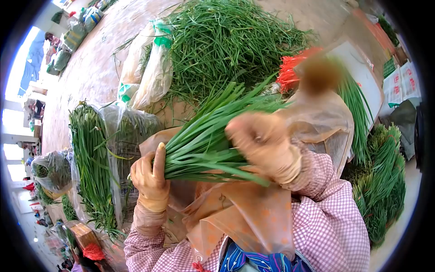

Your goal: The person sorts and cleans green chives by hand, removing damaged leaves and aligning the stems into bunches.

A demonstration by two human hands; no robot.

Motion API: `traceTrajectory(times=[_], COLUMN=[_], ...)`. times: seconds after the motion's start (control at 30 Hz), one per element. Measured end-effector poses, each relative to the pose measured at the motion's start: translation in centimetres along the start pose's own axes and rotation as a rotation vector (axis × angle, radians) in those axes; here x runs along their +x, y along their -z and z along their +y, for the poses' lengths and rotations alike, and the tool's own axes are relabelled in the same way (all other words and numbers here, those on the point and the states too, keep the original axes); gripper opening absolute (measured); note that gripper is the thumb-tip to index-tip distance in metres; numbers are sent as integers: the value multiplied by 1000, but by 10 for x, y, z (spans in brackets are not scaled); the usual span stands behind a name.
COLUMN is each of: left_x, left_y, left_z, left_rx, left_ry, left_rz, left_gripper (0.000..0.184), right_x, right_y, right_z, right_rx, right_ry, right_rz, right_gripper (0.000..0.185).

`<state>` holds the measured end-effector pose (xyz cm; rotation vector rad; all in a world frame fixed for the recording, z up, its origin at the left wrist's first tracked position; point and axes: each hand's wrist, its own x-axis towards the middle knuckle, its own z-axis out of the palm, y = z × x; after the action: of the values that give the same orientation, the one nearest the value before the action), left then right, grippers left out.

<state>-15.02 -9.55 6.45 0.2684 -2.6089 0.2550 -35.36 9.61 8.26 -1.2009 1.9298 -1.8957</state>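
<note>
My left hand (152,177), in a thin pale glove, is closed round one end of a bunch of garlic chives (204,147). The long flat green leaves fan out to the upper right, across my lap. My right hand (260,136), gloved too, is over the right part of the bunch. Motion smears its fingers, so I cannot tell whether they grip any leaves. A tan plastic apron (244,217) covers my front below the bunch.
A large heap of loose green leaves (231,41) lies ahead on the floor. At left stand bagged chives (93,163); at right are stacked bundles (380,181). Red ties (290,75) lie near a white board (355,68). A brown blur (319,75) hides part of the upper right.
</note>
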Motion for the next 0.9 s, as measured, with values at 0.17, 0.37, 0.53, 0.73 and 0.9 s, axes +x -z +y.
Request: traceTrajectory(times=[0.17,0.37,0.53,0.73,0.9], left_x=[-17,-15,-16,-11,-10], left_y=[0,-2,-3,-7,-9], left_z=[-8,-9,-10,-8,-14], left_rx=[-47,-37,-18,-101,-268], left_ry=[24,1,-7,73,220], left_rz=[-35,-34,-42,25,-11], left_gripper=[57,51,52,49,60], right_x=[43,78,102,91,104], right_y=[79,78,41,18,81], right_z=[19,14,32,48,38], right_rx=[458,-178,-286,33,98], right_ry=[-221,-53,27,11,67], right_rz=[285,-105,-600,-126,309], right_gripper=[16,33,32,25,17])
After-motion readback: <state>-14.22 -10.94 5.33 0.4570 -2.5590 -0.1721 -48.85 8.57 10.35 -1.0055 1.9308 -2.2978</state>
